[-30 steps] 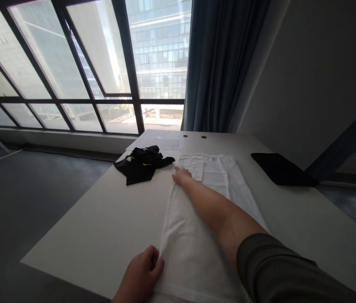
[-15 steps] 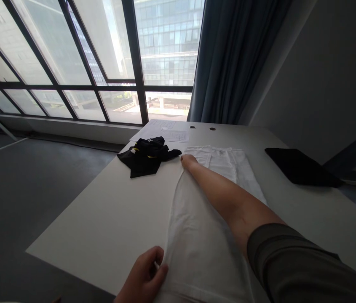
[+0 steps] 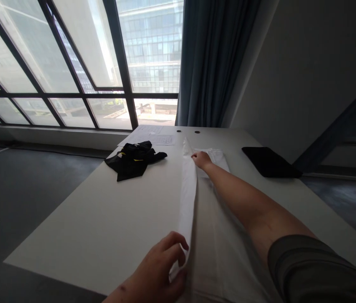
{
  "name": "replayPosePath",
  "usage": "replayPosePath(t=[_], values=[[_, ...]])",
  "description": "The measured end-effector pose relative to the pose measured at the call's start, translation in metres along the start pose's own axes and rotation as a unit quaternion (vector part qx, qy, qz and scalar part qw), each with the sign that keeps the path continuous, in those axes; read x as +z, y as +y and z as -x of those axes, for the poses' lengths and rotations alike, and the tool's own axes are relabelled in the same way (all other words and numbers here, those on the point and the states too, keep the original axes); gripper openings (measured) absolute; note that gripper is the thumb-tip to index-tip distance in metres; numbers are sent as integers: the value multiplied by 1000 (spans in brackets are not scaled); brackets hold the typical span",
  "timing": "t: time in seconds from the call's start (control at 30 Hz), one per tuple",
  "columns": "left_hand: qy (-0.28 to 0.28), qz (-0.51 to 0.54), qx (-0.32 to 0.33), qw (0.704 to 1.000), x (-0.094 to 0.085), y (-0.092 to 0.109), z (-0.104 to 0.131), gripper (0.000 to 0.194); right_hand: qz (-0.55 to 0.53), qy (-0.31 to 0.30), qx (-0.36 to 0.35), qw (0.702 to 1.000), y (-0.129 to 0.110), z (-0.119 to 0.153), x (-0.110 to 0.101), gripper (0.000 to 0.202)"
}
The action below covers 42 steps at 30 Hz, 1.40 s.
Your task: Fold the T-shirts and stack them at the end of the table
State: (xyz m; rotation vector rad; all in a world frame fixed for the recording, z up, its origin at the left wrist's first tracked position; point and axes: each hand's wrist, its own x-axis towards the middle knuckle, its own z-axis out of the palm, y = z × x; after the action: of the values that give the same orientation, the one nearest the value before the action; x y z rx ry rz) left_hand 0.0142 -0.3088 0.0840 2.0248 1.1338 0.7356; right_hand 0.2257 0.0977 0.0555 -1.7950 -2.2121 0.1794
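A long white cloth (image 3: 211,235) runs along the table from the near edge toward the back. Its left side is lifted and folded partly over. My right hand (image 3: 202,160), arm stretched forward, pinches the cloth's left edge near its far end. Close to the camera, my left hand (image 3: 167,265) curls round the same edge, thumb and fingers on the cloth. A black garment with yellow trim (image 3: 133,158) lies crumpled to the left of the cloth's far end, apart from both hands.
The white table (image 3: 102,227) has paper sheets (image 3: 157,136) and two round holes at its back. A flat black object (image 3: 269,162) lies at the right. Behind stand windows (image 3: 152,50) and a blue curtain (image 3: 215,63).
Both hands have moved rightward with the cloth's left edge, which is now raised and folding over. The camera's view has shifted a little to the right.
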Motion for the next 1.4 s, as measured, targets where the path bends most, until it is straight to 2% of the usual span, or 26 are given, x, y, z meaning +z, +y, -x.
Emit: replayPosePath(t=[0.13, 0.3, 0.43, 0.5, 0.57, 0.67, 0.8, 0.97, 1.03, 1.2, 1.4], values=[[-102, -98, 21, 990, 35, 5, -20, 20, 19, -28, 26, 999, 33, 29, 14, 35], [-117, -176, 26, 977, 60, -13, -30, 35, 25, -30, 36, 999, 43, 49, 37, 43], [-138, -218, 83, 963, 64, -38, -23, 64, 14, -30, 21, 999, 38, 48, 44, 48], [-151, -235, 116, 953, 63, -48, -18, 72, 12, -32, 22, 999, 35, 45, 46, 45], [-163, -241, 134, 947, 60, -52, -15, 72, 16, -30, 29, 999, 32, 42, 48, 43], [-184, -219, 117, 951, 50, -49, -19, 63, 24, -29, 38, 999, 27, 37, 55, 46], [-154, -207, 54, 965, 39, -49, -46, 54, 29, -47, 53, 997, 20, 30, 69, 54], [-88, -270, 22, 959, 47, -78, -100, 59, 29, -49, 70, 996, 18, 29, 81, 64], [-68, -279, 0, 958, 50, -88, -114, 61, 27, -40, 72, 996, 19, 31, 83, 65], [-44, -297, -79, 951, 48, -96, -124, 63, 19, 2, 69, 997, 23, 37, 80, 59], [-39, -301, -87, 949, 42, -97, -122, 63, -3, -6, 86, 996, 28, 34, 65, 50]])
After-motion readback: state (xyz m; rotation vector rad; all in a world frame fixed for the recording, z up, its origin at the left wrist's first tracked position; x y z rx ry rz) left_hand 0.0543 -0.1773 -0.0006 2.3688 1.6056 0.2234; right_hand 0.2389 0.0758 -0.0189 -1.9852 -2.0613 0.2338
